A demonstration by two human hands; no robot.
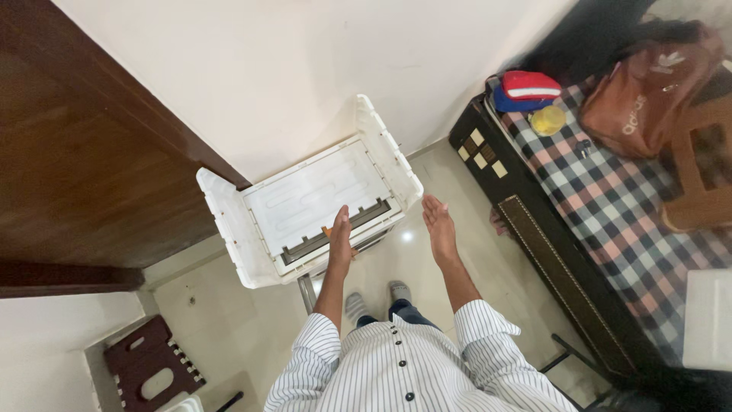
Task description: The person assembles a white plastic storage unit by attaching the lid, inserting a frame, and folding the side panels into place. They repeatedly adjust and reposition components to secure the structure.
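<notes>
white plastic unit with open flaps, both hands at its front edge.
left hand (340,238) rests flat, fingers spread, on the white unit (309,198) beside the door (84,152); a small orange item under it, not identifiable. right hand (440,229) hovers open, holding nothing, just off the front corner. judged: positioning stage; a lift calls for grip on both sides. bed (610,206) stands right.
</notes>
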